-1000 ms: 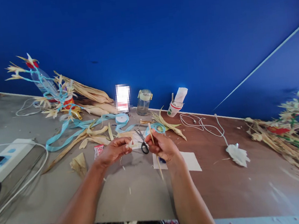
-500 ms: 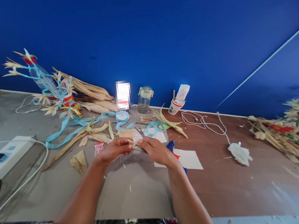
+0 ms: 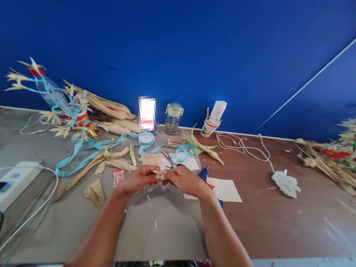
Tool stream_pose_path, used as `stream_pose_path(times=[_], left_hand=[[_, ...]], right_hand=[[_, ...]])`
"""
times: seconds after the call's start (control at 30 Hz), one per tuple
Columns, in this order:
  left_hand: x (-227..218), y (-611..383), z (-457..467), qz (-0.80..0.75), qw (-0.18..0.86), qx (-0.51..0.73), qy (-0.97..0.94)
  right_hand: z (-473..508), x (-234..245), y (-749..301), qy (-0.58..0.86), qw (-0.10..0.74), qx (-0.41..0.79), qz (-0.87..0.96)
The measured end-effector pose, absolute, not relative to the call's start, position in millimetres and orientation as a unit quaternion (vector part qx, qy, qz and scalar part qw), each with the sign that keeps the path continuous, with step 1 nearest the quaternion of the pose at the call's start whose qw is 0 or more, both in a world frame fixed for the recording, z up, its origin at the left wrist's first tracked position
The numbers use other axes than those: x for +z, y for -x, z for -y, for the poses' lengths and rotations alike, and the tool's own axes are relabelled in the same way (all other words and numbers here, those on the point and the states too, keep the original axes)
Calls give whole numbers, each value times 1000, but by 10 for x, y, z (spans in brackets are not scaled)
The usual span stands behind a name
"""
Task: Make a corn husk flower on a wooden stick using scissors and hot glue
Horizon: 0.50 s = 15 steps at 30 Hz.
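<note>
Gently: the left hand (image 3: 140,178) and right hand (image 3: 183,181) pinch a small pale piece (image 3: 159,174), each grip closed; light, even pressure should suit it.

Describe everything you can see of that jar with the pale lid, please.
The jar is see-through, glass or clear plastic, with a cream lid on top and yellowish clips at the lid's sides. It stands upright on the table, close to the blue wall, between a bright, blurred rectangle and a white cup. Only the table clearly touches it; what it contains is unclear.
</note>
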State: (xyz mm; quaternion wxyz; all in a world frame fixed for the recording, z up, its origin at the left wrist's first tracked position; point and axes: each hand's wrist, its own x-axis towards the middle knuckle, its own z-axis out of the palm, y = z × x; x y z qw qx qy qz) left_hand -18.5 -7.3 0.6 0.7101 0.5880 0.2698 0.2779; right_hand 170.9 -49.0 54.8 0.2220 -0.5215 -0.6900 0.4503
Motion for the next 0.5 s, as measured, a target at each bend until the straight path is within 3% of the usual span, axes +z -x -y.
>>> stream_pose_path(times=[0.5], left_hand=[[131,198,105,-145,727,223,-633]], right_hand=[[532,602,-1715,499,159,574,629]])
